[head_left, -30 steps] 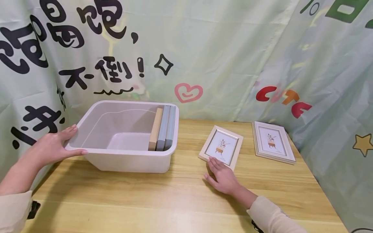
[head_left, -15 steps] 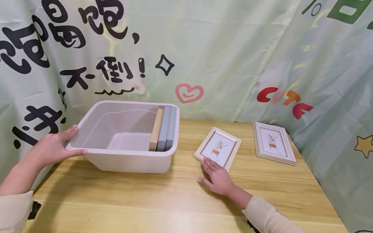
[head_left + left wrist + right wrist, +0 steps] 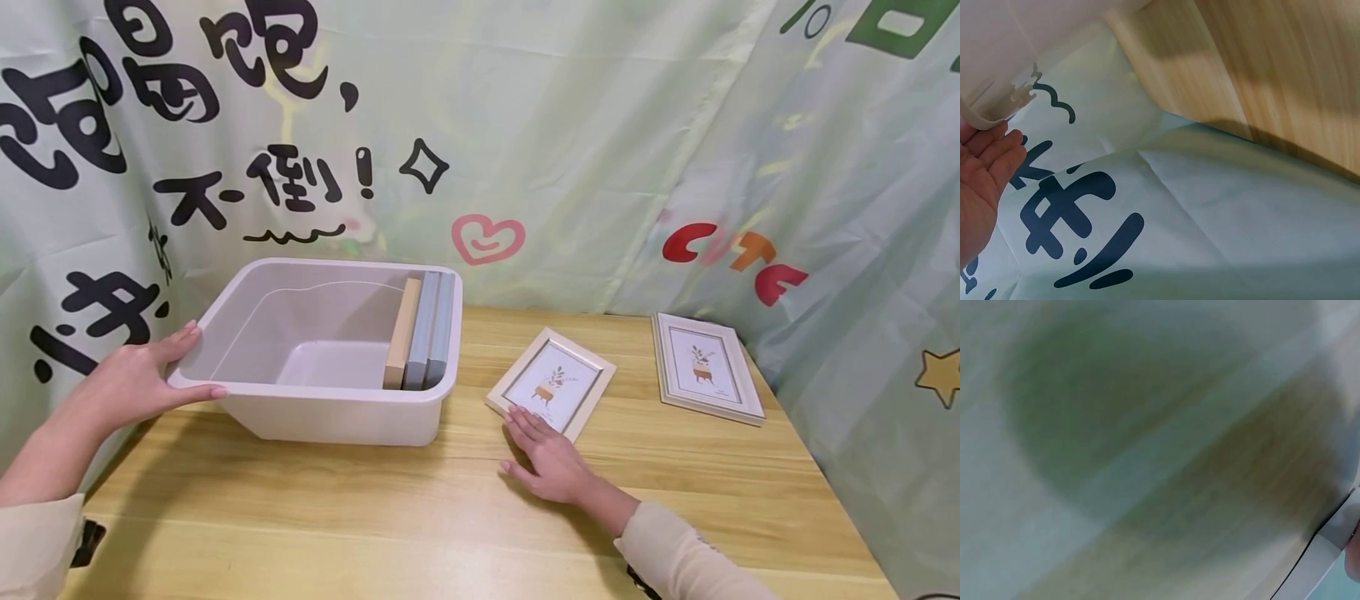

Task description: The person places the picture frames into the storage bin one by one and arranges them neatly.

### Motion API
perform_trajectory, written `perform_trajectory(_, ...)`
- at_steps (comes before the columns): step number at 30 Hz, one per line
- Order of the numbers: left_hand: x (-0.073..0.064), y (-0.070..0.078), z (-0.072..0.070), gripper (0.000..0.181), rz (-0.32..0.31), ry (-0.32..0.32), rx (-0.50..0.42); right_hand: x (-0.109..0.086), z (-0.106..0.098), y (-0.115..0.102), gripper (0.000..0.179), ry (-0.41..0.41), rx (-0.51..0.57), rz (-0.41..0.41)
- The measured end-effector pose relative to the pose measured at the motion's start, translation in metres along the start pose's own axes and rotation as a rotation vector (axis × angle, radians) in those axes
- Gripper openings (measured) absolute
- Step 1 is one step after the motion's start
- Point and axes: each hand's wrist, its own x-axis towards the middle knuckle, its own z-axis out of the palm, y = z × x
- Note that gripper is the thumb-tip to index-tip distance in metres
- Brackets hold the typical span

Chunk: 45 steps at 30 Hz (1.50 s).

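Note:
At the left side of the table, my left hand (image 3: 135, 379) grips the rim of a pale plastic bin (image 3: 337, 419), thumb along the front edge. The left wrist view has the fingers (image 3: 997, 150) under the rim. Inside, against the bin's right wall, a tan picture frame (image 3: 402, 333) and two blue-grey frames (image 3: 435, 329) stand on edge. My right hand (image 3: 551, 462) lies with extended fingers on the near corner of a cream picture frame (image 3: 600, 367) with a potted-plant print, flat on the table. The right wrist view is mostly blurred.
More cream picture frames (image 3: 708, 367) lie stacked at the table's far right. A printed curtain (image 3: 570, 150) hangs behind the wooden table (image 3: 450, 517) and along both sides. The table's right edge slants toward the viewer.
My right hand has slid the cream picture frame left toward the bin, turning it slightly. The left hand and the bin have stayed in place.

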Motion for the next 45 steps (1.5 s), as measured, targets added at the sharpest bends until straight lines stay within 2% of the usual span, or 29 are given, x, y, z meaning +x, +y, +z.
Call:
perform_trajectory(8, 0.000, 0.000, -0.001, 0.097, -0.001, 0.003, -0.001, 0.008, -0.001, -0.016, 0.060, -0.059, 0.104, 0.094)
perform_trajectory(22, 0.001, 0.001, 0.000, 0.096, -0.003, 0.000, -0.019, 0.022, 0.003, -0.034, 0.057, -0.049, 0.057, 0.206)
perform_trajectory(30, 0.000, 0.001, 0.000, 0.096, -0.002, 0.007, -0.017, 0.032, 0.008, -0.045, 0.061, -0.087, 0.053, 0.289)
perform_trajectory(40, 0.000, 0.001, -0.001, 0.096, -0.007, -0.001, -0.013, 0.041, 0.013, -0.055, 0.060, -0.028, 0.033, 0.327)
perform_trajectory(45, -0.001, 0.001, -0.001, 0.097, -0.009, -0.005, -0.013, 0.044, 0.015, -0.058, 0.058, -0.040, 0.053, 0.338)
